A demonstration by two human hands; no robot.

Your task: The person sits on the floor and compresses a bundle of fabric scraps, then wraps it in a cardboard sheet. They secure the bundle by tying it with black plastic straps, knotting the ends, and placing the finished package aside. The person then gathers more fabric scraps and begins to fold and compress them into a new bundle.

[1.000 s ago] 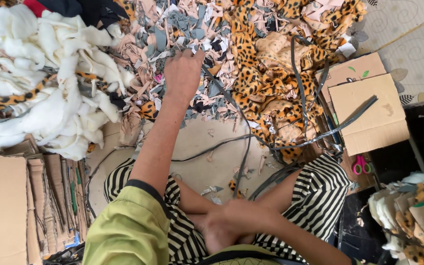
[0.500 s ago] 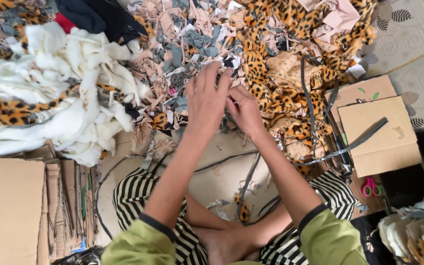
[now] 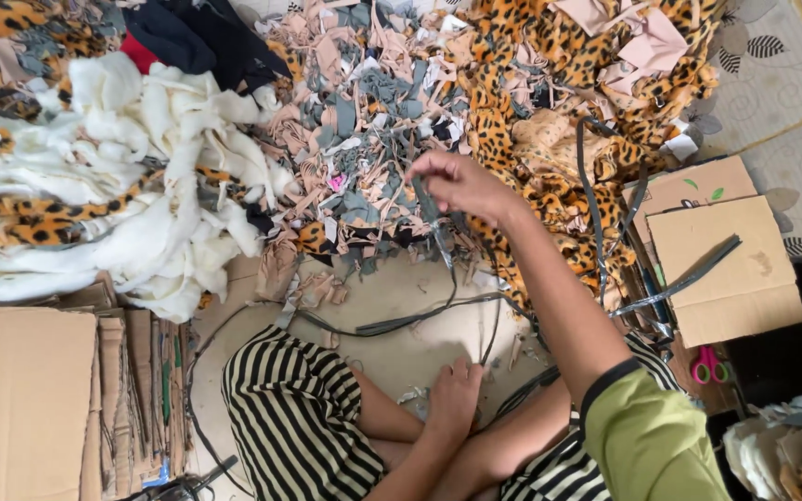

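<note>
The left hand [image 3: 455,401] is out of the scrap heap now and down by the crossed legs, resting on the floor near the ankles. The right hand [image 3: 461,183], low by the feet a second ago, is up over the pile of grey and pink fabric scraps [image 3: 364,139], fingers pinched on a grey strip [image 3: 440,243] that trails down to the floor.
</note>
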